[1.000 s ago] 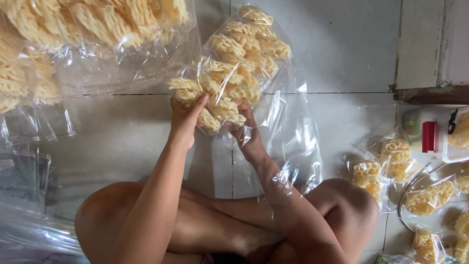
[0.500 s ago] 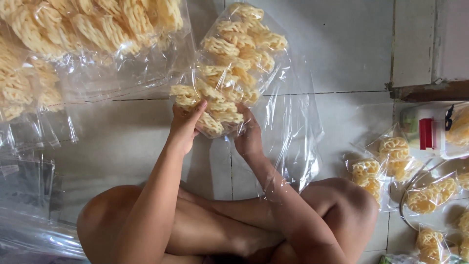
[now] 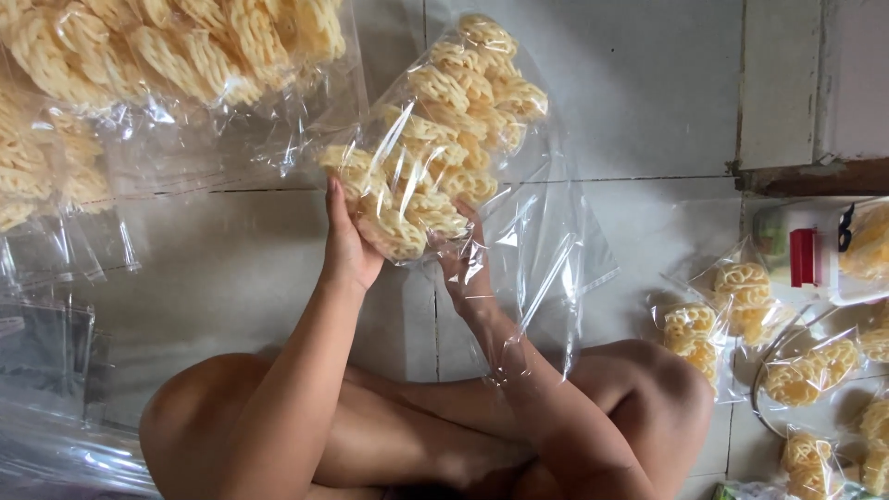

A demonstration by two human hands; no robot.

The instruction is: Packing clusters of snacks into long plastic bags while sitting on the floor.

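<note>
Both hands, left hand (image 3: 347, 245) and right hand (image 3: 460, 264), grasp the cracker bag (image 3: 444, 139); support underneath, avoid crushing.

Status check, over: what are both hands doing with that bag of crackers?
Left hand cupping the clear bag of yellow crackers from outside. Right hand inside the plastic, supporting it. Bag lifted above the tiled floor; nothing in the way.

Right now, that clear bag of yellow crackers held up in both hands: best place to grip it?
Probably the lower end of the clear bag, where the crackers bunch. Come from both sides, as the left hand and right hand do; the loose film hanging below looks too slack to hold.
</note>
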